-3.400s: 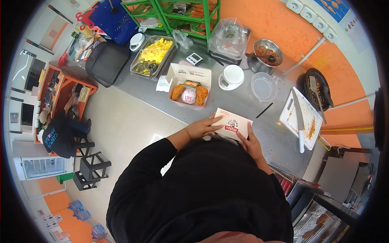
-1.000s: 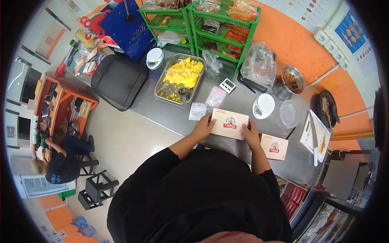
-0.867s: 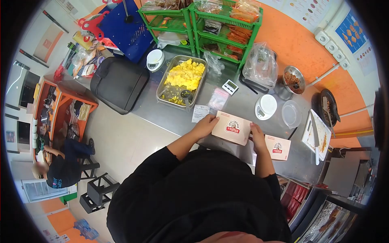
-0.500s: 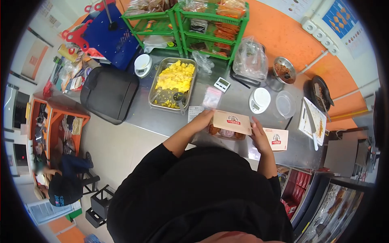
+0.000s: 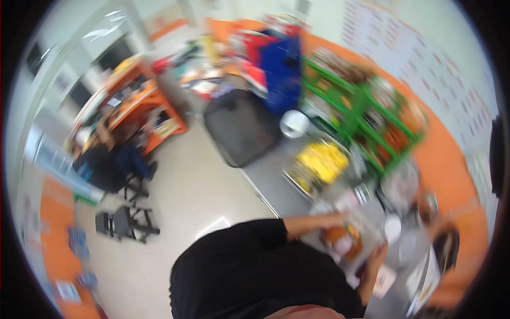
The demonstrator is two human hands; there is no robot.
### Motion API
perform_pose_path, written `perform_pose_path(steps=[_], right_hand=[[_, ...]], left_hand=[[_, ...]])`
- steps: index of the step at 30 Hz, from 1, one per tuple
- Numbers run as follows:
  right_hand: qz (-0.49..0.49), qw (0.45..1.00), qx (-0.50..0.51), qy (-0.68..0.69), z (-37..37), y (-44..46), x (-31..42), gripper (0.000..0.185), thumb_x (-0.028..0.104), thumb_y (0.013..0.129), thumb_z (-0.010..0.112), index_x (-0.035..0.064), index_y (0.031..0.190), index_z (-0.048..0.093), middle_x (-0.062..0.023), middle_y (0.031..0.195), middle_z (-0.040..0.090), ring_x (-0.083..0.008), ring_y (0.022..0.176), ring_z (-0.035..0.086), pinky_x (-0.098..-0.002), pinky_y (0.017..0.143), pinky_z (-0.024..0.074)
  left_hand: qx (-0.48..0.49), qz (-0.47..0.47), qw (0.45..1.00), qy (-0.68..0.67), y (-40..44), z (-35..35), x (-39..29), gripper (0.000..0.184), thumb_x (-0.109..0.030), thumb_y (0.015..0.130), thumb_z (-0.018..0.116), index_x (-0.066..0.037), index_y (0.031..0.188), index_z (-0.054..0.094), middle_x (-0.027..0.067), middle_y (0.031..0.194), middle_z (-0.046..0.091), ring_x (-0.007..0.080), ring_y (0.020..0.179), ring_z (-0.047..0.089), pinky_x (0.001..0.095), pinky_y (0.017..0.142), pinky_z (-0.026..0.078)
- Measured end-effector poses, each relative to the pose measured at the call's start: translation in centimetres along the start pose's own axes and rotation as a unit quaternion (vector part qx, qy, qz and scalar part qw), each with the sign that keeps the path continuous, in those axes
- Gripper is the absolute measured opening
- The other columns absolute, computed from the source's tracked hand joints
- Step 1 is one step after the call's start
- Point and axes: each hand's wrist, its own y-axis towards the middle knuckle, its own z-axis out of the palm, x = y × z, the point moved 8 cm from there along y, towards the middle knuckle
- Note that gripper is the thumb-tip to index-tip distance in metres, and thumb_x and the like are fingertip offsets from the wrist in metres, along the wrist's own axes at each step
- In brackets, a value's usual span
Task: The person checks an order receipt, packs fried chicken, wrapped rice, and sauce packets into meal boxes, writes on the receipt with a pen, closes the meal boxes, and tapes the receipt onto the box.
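The whole view is smeared by motion. A takeaway food box (image 5: 365, 227) is at the counter's near edge, its brown and orange food (image 5: 342, 242) showing, with a pale pinkish round piece among it. My left hand (image 5: 332, 219) reaches along the far left side of the box. At its right side is my right hand (image 5: 378, 254). Both hands appear to touch the box, but blur hides how their fingers are set. Right of my right hand lies another pale printed box (image 5: 383, 280).
A metal tray of yellow food (image 5: 289, 174) stands beyond my left hand. Further along are a white scale (image 5: 295, 124), a black case (image 5: 239, 127) and green racks (image 5: 353, 119). A knife and white board (image 5: 425, 282) lie at right. A person (image 5: 103, 165) sits at far left.
My view has swung left, so the counter sits further right and lower. The printed lid lay over most of the food before; now more of the food shows.
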Motion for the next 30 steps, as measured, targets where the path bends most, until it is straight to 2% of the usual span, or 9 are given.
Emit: perform_pose_path(steps=[1,3,4,5,7,10,17,20,30], right_hand=[[-0.085,0.977,-0.009,-0.195,-2.2,1.0,-4.2,0.045,0.003,0.1,0.042,-0.0064,0.144,0.04,-0.0246,0.133,0.057,-0.0335,0.127,0.055,-0.0425,0.11,0.0398],[-0.049,0.973,0.021,-0.225,-2.4,0.7,-5.1,0.043,0.002,0.098,0.045,-0.0055,0.14,0.048,-0.0279,0.14,0.053,-0.0366,0.13,0.053,-0.0416,0.112,0.0385],[-0.153,0.953,0.077,-0.251,-2.4,1.1,-6.0,0.041,0.002,0.099,0.043,-0.0047,0.139,0.05,-0.0264,0.141,0.052,-0.0355,0.13,0.053,-0.0423,0.111,0.0395],[-0.25,0.92,0.126,-0.274,-3.0,0.8,-8.2,0.04,0.002,0.099,0.041,-0.0039,0.138,0.052,-0.025,0.143,0.052,-0.0344,0.13,0.053,-0.043,0.11,0.0404],[-0.205,0.962,0.169,-0.055,-4.8,4.0,-19.4,0.042,0.017,0.102,0.045,0.0011,0.14,0.052,-0.018,0.146,0.05,-0.0315,0.133,0.051,-0.0461,0.11,0.0387],[0.126,0.975,0.123,0.135,-4.2,5.3,-24.6,0.046,0.025,0.101,0.047,0.0026,0.14,0.052,-0.0163,0.147,0.05,-0.0309,0.134,0.049,-0.0469,0.111,0.0367],[0.275,0.908,0.142,0.282,-5.5,6.8,-31.8,0.059,0.045,0.097,0.052,0.0065,0.142,0.051,-0.0122,0.148,0.05,-0.0291,0.137,0.045,-0.0489,0.114,0.0316],[0.169,0.968,0.074,0.173,-5.8,5.1,-27.4,0.071,0.059,0.093,0.053,0.0088,0.143,0.051,-0.0098,0.147,0.051,-0.0273,0.138,0.043,-0.0503,0.115,0.0282],[0.307,0.917,0.155,0.204,-2.4,1.6,-15.6,0.07,0.059,0.089,0.056,0.0112,0.14,0.053,-0.0096,0.137,0.057,-0.0286,0.131,0.049,-0.0507,0.11,0.0322]], left_hand=[[-0.011,-0.004,0.999,-0.044,2.2,-0.6,1.8,0.077,-0.065,0.099,0.042,-0.005,0.148,0.041,0.0126,0.133,0.056,0.0226,0.113,0.057,0.0409,0.09,0.051],[-0.035,-0.013,0.994,-0.105,5.3,-2.2,5.7,0.075,-0.063,0.099,0.049,-0.003,0.144,0.048,0.0115,0.124,0.063,0.0199,0.104,0.061,0.0386,0.085,0.053],[0.045,0.13,0.984,-0.111,7.2,-1.6,5.4,0.075,-0.062,0.097,0.053,0.001,0.137,0.054,0.0092,0.12,0.065,0.0186,0.102,0.063,0.0379,0.087,0.053],[0.034,0.061,0.997,-0.026,3.1,-1.1,2.4,0.064,-0.05,0.096,0.061,0.002,0.132,0.057,0.0083,0.116,0.067,0.0179,0.097,0.064,0.0389,0.085,0.054],[-0.036,0.126,0.985,0.114,-0.6,-0.9,-0.9,0.056,-0.039,0.09,0.068,0.003,0.126,0.061,0.0135,0.113,0.07,0.0216,0.1,0.067,0.0397,0.087,0.054],[-0.138,0.082,0.954,0.254,-2.8,-1.9,-1.3,0.053,-0.032,0.084,0.073,0.006,0.12,0.064,0.0199,0.11,0.071,0.0268,0.1,0.069,0.0396,0.087,0.054],[-0.155,0.056,0.948,0.271,-3.4,-1.4,-1.9,0.065,-0.052,0.09,0.06,0.006,0.117,0.066,0.0257,0.104,0.071,0.0354,0.099,0.069,0.0421,0.087,0.053],[-0.133,0.017,0.939,0.317,-4.0,-1.5,-2.9,0.081,-0.068,0.09,0.047,0.008,0.105,0.071,0.0276,0.102,0.071,0.0378,0.098,0.069,0.0445,0.086,0.053],[-0.162,0.041,0.933,0.32,-3.2,-2.3,-3.0,0.085,-0.068,0.09,0.047,0.013,0.104,0.069,0.0308,0.102,0.07,0.04,0.098,0.069,0.0452,0.085,0.053]])
